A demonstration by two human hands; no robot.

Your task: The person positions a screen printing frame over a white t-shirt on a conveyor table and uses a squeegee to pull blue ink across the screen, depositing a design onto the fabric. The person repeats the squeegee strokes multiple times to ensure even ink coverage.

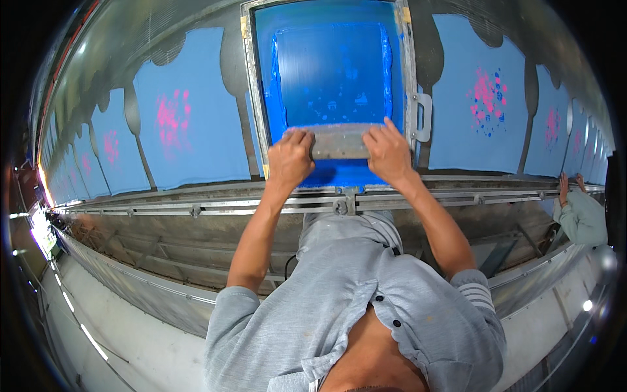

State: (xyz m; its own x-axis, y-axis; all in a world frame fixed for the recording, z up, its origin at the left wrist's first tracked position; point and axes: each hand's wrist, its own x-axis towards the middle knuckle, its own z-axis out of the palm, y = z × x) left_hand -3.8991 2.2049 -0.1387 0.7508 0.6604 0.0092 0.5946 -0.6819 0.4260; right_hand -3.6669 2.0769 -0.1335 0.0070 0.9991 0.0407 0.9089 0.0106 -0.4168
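Note:
Both of my hands grip a squeegee [339, 142] with a worn, greyish bar, its lower edge down in blue ink. My left hand [290, 159] is wrapped round its left end and my right hand [388, 151] round its right end. The squeegee lies across the near part of a screen printing frame [252, 78]. Inside the frame, the blue mesh [330, 65] carries thick ridges of wet ink along its sides, with small spots and marks toward the near half. A white handle [424, 117] is fixed to the frame's right side.
Light-blue fabric pieces lie on the long table: one with pink spots [189, 117] on the left, another with pink and dark-blue spots [480, 91] on the right. A metal rail [261, 204] runs along the near edge. At far right, another person [581, 212] reaches onto the table.

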